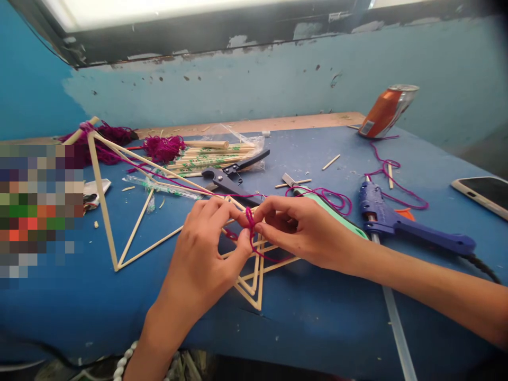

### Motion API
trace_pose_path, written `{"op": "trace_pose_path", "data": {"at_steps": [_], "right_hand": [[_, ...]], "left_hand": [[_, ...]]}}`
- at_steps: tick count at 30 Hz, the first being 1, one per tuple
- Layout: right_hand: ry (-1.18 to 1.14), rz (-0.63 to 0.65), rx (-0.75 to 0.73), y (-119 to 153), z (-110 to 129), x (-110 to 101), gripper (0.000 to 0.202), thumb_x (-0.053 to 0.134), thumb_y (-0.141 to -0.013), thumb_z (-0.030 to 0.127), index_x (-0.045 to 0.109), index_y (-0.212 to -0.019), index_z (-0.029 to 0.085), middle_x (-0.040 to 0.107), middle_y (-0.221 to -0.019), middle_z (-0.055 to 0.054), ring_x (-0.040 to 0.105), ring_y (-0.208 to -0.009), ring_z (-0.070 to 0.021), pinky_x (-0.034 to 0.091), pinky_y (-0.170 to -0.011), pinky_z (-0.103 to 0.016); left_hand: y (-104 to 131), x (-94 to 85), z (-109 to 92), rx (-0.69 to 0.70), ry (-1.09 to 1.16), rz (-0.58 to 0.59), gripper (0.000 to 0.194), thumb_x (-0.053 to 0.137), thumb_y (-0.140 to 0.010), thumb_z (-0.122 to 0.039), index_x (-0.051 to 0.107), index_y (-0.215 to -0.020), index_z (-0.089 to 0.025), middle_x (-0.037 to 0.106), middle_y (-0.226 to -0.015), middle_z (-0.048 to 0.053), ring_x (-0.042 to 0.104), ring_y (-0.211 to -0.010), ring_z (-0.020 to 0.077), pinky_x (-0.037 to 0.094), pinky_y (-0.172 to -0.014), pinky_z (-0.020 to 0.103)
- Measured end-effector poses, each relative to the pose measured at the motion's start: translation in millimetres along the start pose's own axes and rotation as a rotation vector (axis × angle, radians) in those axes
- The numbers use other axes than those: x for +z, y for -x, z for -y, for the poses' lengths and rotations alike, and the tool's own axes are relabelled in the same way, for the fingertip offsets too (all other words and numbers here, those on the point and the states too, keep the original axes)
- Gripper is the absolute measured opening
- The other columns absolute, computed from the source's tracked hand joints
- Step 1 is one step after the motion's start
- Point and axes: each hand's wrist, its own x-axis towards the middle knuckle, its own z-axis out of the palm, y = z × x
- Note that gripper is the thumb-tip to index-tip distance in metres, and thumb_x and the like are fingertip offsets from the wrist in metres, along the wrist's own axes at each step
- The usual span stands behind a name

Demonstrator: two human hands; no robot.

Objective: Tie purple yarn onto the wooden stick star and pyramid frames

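Observation:
Magenta yarn (249,214) forms a small loop between my two hands, at a joint of a frame of thin wooden sticks (103,206). My left hand (206,248) pinches the yarn between thumb and index finger. From the other side, my right hand (305,227) pinches it with the fingertips. One strand hangs in a curve below the fingers, and another runs left along a stick. The frame has triangular shapes, with a yarn-wrapped corner at the upper left. My fingers hide part of the joint.
Behind my hands lie black-handled cutters (230,182), a bag of chopsticks (222,156) and a bundle of magenta yarn (163,148). To the right are a blue glue gun (413,227) with a long glue stick, an orange can (387,114) and a phone (484,193).

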Motion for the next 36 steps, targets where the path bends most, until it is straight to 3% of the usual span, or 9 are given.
{"op": "trace_pose_path", "data": {"at_steps": [8, 14, 25, 36], "right_hand": [[-0.031, 0.037, 0.047, 1.1, 3.2, -0.9, 0.01, 0.058, -0.096, 0.026, 0.062, -0.092, 0.017, 0.053, -0.06, 0.006, 0.042, -0.051, -0.0064, 0.032, -0.045, -0.018], [0.068, 0.008, -0.013, 0.6, 2.9, -1.3, 0.005, 0.061, -0.093, 0.019, 0.064, -0.093, 0.016, 0.051, -0.06, 0.007, 0.042, -0.052, -0.0055, 0.032, -0.047, -0.018], [0.13, 0.034, -0.022, 2.5, 6.4, -1.6, 0.007, 0.056, -0.091, 0.013, 0.053, -0.089, 0.019, 0.049, -0.06, 0.009, 0.042, -0.051, -0.0043, 0.031, -0.048, -0.017], [0.189, 0.037, -0.054, 3.8, 5.3, -1.6, 0.01, 0.054, -0.088, 0.012, 0.049, -0.088, 0.02, 0.043, -0.06, 0.009, 0.036, -0.051, -0.0054, 0.029, -0.05, -0.019]], "left_hand": [[1.6, 0.5, -0.2, 0.03, -0.029, -0.052, 0.004, 0.06, -0.09, -0.021, 0.063, -0.093, -0.02, 0.063, -0.094, 0.002, 0.055, -0.096, 0.0213, 0.044, -0.086, 0.038], [0.7, 0.3, 1.6, 0.038, 0.005, -0.061, 0.009, 0.067, -0.091, -0.029, 0.065, -0.094, -0.022, 0.064, -0.092, 0.001, 0.056, -0.094, 0.02, 0.045, -0.085, 0.036], [2.6, -1.5, 5.4, -0.05, 0.083, -0.045, 0.007, 0.057, -0.097, -0.024, 0.06, -0.091, -0.023, 0.063, -0.091, -0.003, 0.055, -0.095, 0.0171, 0.042, -0.087, 0.033], [2.9, -1.2, 5.9, -0.04, 0.074, -0.027, 0.01, 0.054, -0.099, -0.026, 0.059, -0.091, -0.024, 0.063, -0.093, -0.001, 0.054, -0.098, 0.0187, 0.041, -0.088, 0.034]]}}
